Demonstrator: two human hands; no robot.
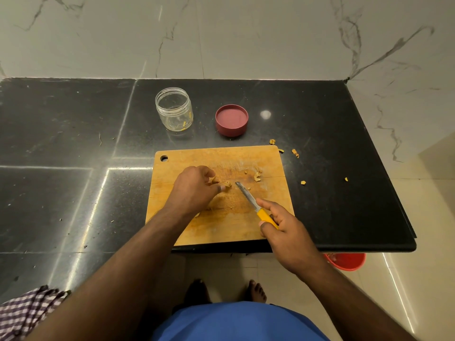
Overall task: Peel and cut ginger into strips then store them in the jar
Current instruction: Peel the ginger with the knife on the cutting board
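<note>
Two hands over the wooden cutting board (219, 225). Right hand (283, 230) grips the yellow-handled knife (253, 205), blade angled far-left, tip just short of the ginger piece (227, 184). Left hand (194, 188) pinches that ginger against the board's centre. Peel scraps (257, 175) lie far-right on the board. Farther on the black counter (320, 193): clear jar (174, 109), open, upright; maroon lid (231, 120) to its right, apart.
</note>
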